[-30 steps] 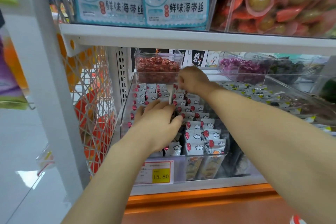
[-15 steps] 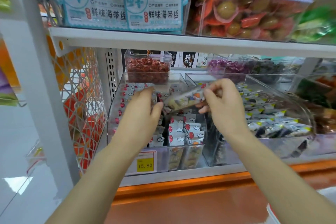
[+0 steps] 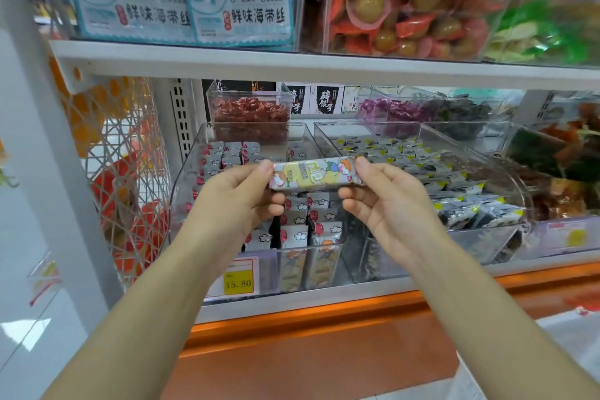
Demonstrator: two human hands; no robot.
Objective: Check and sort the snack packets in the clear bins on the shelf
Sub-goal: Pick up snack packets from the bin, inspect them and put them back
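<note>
A long yellow snack packet (image 3: 313,174) with cartoon print is held level in front of the shelf. My left hand (image 3: 242,196) pinches its left end and my right hand (image 3: 381,196) pinches its right end. Behind and below it stands a clear bin (image 3: 191,178) full of grey-and-red small packets (image 3: 298,230). To its right, another clear bin (image 3: 480,140) holds black-and-yellow packets (image 3: 467,204).
A small clear box of red sweets (image 3: 250,110) sits at the back. Purple sweets (image 3: 386,107) fill a bin behind right. A yellow price tag (image 3: 238,282) hangs at the shelf front. The upper shelf (image 3: 324,66) carries kelp packs and red-wrapped eggs. A white mesh basket (image 3: 123,178) is left.
Both hands have come out of the left bin. They now hold one yellow packet stretched level between them, lifted towards me; a second ago they were reaching among the grey-and-red packets.
</note>
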